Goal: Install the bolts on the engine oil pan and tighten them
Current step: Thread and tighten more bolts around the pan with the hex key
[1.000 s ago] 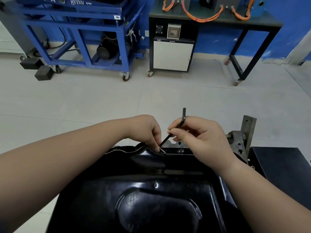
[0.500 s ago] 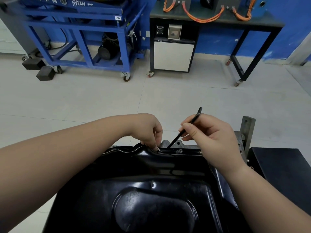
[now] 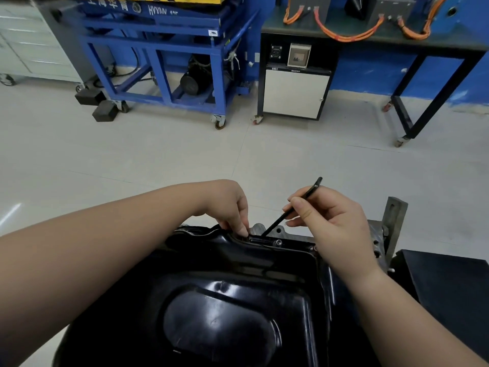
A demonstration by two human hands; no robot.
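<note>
Your right hand (image 3: 330, 223) pinches a thin black hex key (image 3: 291, 207) between thumb and fingertips. The key's tip points down at the far flange of the oil pan (image 3: 225, 300), just left of a seated bolt (image 3: 278, 242). Your left hand (image 3: 227, 205) curls its fingers onto that same flange; I cannot tell whether it holds a bolt. The pan is glossy black pressed metal with a rounded sump, probably stiff and slick, so steady it by the rim. The key looks light and rigid.

Left hand (image 3: 228, 203) fingers curled down; right hand (image 3: 336, 226) pinches hex key (image 3: 274, 224)
</note>
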